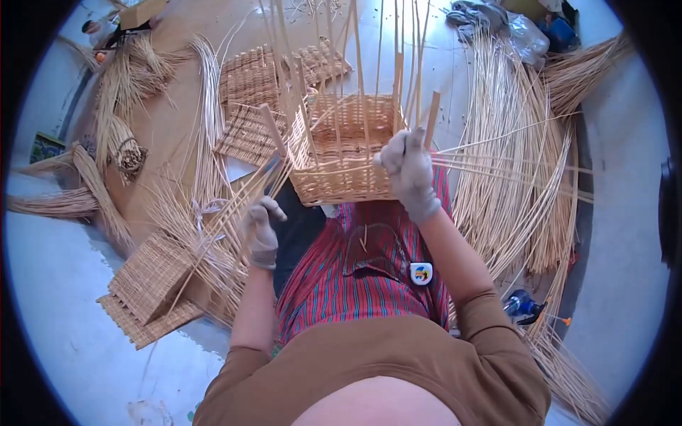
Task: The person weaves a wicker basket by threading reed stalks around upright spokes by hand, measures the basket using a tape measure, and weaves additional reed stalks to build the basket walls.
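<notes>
Curling the fingers of our gloved right hand (410, 174) at the near right corner of the wicker basket (341, 186), which sits just beyond the striped cloth (334, 302) on our lap, we hold our gloved left hand (262, 227) near its left corner, fingers bent; we cannot tell whether either hand pinches anything

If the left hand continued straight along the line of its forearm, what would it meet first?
The left hand would probably meet the pale strands beside the basket; depth is unclear, so it may pass below.
</notes>
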Motion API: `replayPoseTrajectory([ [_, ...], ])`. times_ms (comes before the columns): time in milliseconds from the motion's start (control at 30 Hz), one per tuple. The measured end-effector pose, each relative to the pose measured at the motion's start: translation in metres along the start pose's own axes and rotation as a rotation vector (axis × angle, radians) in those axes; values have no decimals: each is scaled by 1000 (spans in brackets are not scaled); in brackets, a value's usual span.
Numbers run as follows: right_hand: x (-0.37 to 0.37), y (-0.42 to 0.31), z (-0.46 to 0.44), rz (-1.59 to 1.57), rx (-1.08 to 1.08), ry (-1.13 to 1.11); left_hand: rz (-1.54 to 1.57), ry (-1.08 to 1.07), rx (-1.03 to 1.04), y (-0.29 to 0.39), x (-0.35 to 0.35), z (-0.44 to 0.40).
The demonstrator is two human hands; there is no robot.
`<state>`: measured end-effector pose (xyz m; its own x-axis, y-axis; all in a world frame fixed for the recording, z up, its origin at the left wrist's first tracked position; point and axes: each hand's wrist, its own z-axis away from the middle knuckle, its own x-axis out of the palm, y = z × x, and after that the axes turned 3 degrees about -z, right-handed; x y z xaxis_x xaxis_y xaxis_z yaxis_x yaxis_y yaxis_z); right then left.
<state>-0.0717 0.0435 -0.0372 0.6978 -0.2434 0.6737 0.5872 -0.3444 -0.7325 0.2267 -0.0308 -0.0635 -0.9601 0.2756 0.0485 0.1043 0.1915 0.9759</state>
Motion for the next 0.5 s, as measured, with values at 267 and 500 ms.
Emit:
replayPoseTrajectory([
  [267,-27,-38,9,484,142,28,-151,-148,-211,-11,51,-46],
  [500,50,-29,-46,881,-338,144,-291,-203,-145,-46,65,-86],
])
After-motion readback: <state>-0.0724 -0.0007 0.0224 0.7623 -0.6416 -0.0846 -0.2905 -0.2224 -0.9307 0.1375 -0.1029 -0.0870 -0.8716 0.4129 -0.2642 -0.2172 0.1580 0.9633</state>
